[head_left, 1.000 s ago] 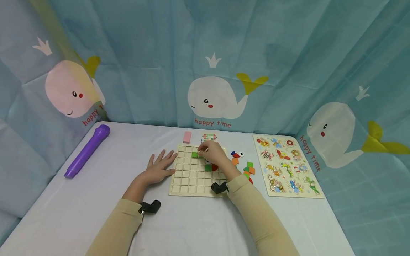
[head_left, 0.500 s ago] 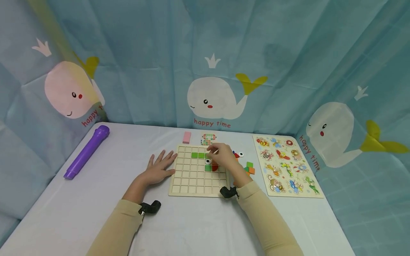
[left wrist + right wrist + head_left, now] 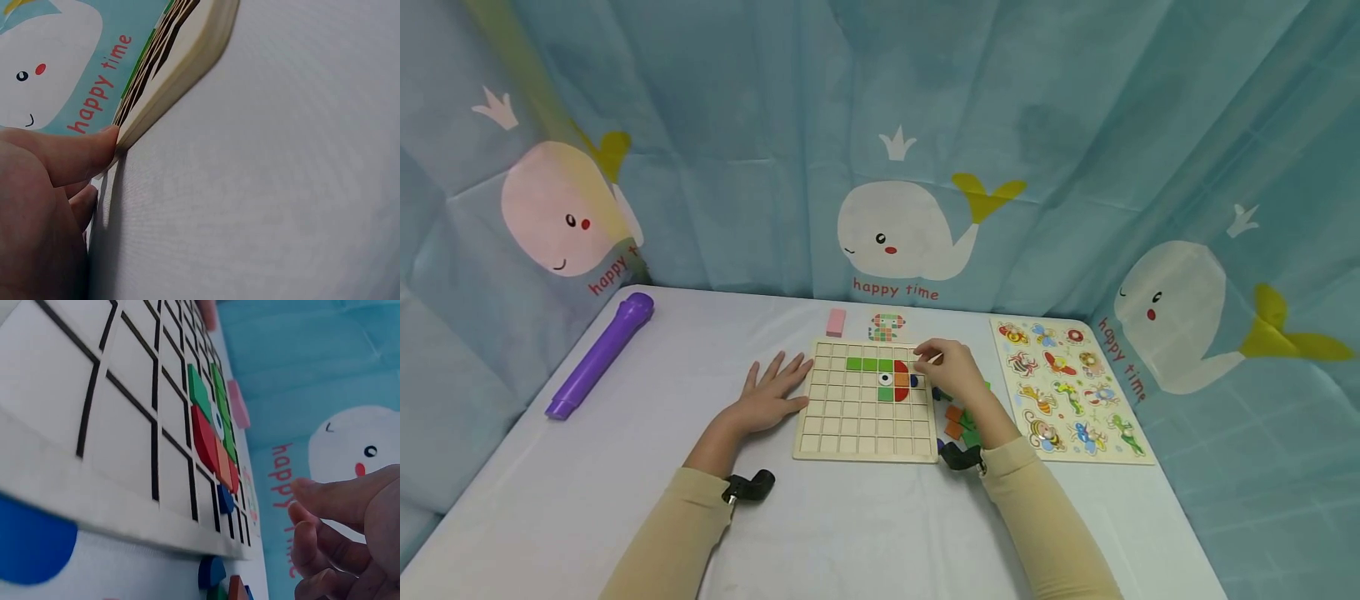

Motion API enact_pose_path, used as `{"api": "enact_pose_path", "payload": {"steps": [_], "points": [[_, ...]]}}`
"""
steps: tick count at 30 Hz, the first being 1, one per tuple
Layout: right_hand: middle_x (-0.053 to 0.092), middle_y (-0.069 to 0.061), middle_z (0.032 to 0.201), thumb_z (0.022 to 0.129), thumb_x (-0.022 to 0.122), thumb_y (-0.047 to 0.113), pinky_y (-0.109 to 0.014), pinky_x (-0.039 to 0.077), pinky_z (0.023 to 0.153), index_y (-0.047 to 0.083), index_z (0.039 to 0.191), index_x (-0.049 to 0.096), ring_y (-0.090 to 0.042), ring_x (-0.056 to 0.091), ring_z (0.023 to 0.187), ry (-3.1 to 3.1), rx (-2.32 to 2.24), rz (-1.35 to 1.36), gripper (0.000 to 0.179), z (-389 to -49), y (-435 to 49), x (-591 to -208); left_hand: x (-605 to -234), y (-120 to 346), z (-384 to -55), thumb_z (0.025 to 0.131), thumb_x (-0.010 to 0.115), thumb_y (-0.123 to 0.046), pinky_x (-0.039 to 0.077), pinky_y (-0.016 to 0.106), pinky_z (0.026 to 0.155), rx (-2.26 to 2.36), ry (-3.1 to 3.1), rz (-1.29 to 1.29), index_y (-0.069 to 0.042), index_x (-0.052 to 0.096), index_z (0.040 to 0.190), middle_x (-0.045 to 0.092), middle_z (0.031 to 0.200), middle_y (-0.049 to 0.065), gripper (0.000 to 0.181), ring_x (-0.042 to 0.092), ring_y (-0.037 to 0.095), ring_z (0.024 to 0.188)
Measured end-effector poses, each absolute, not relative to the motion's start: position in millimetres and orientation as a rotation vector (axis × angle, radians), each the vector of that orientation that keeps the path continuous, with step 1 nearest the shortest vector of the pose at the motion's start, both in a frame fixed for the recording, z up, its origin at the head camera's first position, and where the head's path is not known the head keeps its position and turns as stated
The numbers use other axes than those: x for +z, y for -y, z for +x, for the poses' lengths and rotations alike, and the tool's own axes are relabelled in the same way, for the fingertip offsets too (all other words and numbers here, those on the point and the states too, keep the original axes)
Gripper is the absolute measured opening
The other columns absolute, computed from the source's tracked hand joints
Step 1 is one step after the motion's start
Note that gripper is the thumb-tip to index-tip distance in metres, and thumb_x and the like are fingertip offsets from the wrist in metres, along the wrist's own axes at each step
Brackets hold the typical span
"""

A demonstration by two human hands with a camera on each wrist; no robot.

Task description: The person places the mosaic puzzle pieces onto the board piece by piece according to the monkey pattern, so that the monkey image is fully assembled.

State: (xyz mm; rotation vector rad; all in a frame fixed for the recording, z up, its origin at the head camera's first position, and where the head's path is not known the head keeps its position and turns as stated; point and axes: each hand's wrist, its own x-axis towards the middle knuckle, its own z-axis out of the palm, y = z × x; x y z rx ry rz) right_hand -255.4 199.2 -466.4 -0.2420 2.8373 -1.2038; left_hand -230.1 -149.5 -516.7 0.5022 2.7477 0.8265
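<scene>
A wooden grid board [image 3: 850, 417] lies on the white table. Near its top is a row of green tiles [image 3: 869, 364], above a round eye tile [image 3: 885, 379], an orange tile [image 3: 901, 380], red rounded pieces [image 3: 901, 395] and a small blue piece [image 3: 913, 382]. My left hand [image 3: 769, 402] rests with spread fingers at the board's left side, its thumb [image 3: 94, 150] touching the edge. Over the board's upper right edge hovers my right hand [image 3: 953, 369], fingers loosely bent; in the right wrist view a gap shows between thumb and fingers, with nothing held.
Loose orange tiles [image 3: 953, 421] and green tiles [image 3: 972, 435] lie right of the board, partly behind my right wrist. A pattern card [image 3: 887, 327] and a pink block [image 3: 836, 322] sit beyond it. An insect puzzle board [image 3: 1071, 392] is right, a purple microphone-shaped toy [image 3: 601, 358] left.
My right hand has moved rightward from the green row to the board's right edge, uncovering the green, red, orange and blue pieces. My left hand has stayed in place.
</scene>
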Motion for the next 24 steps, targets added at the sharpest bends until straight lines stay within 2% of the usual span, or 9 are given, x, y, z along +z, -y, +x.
{"api": "enact_pose_path", "payload": {"steps": [5, 10, 19, 24], "points": [[0.072, -0.004, 0.094, 0.093, 0.075, 0.017, -0.031, 0.053, 0.062, 0.006, 0.115, 0.073, -0.021, 0.061, 0.074, -2.843, -1.205, -0.234, 0.024, -255.6, -208.6, -470.4, -515.7, 149.6, -229.4, 0.101, 0.057, -0.037, -0.017, 0.063, 0.120, 0.832, -2.752, 0.504, -0.016, 0.025, 0.162, 0.014, 0.170, 0.009, 0.071, -0.005, 0.038, 0.157], [0.071, -0.003, 0.092, 0.093, 0.074, 0.018, -0.032, 0.054, 0.061, 0.008, 0.114, 0.073, -0.025, 0.065, 0.068, -2.820, -1.220, -0.187, 0.024, -253.8, -216.2, -472.6, -516.1, 149.1, -229.7, 0.101, 0.057, -0.036, -0.016, 0.063, 0.120, 0.833, -2.759, 0.505, -0.016, 0.026, 0.161, 0.015, 0.170, 0.010, 0.071, -0.004, 0.038, 0.157], [0.072, -0.002, 0.098, 0.093, 0.074, 0.021, -0.033, 0.052, 0.075, 0.010, 0.115, 0.073, -0.019, 0.061, 0.084, -2.857, -1.178, -0.150, 0.024, -247.4, -236.2, -475.4, -517.6, 148.8, -230.8, 0.102, 0.056, -0.040, -0.016, 0.062, 0.120, 0.822, -2.756, 0.507, -0.017, 0.025, 0.162, 0.014, 0.170, 0.008, 0.072, -0.005, 0.036, 0.157], [0.071, -0.003, 0.100, 0.094, 0.074, 0.023, -0.031, 0.053, 0.069, 0.010, 0.113, 0.074, -0.021, 0.062, 0.085, -2.854, -1.172, -0.145, 0.023, -244.3, -246.1, -478.8, -518.4, 148.9, -232.2, 0.102, 0.055, -0.040, -0.017, 0.062, 0.120, 0.816, -2.757, 0.503, -0.018, 0.024, 0.162, 0.014, 0.170, 0.008, 0.071, -0.006, 0.036, 0.157]]}}
